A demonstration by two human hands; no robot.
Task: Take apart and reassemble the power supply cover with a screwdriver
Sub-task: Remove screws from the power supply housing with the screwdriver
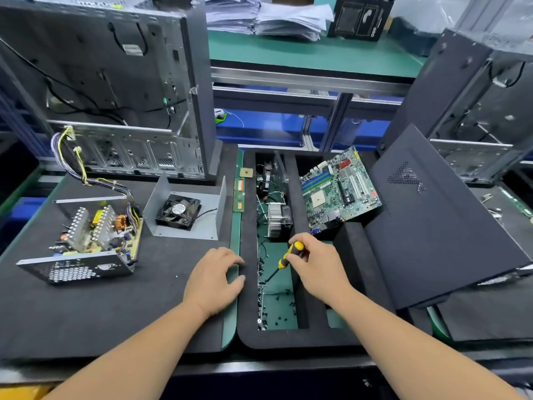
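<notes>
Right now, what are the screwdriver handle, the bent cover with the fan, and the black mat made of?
The screwdriver handle looks like hard glossy plastic, yellow with black bands. The cover seems to be thin sheet metal: dull grey, sharply folded walls, small screw holes. The mat looks like soft foam, matte black with a thick, rounded cut edge, though it could be rubber.

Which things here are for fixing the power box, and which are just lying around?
For the job: screwdriver in the right hand; open power supply; its cover with the fan; loose screws.

Lying about: motherboard; heatsink; memory stick; paper stacks.
</notes>
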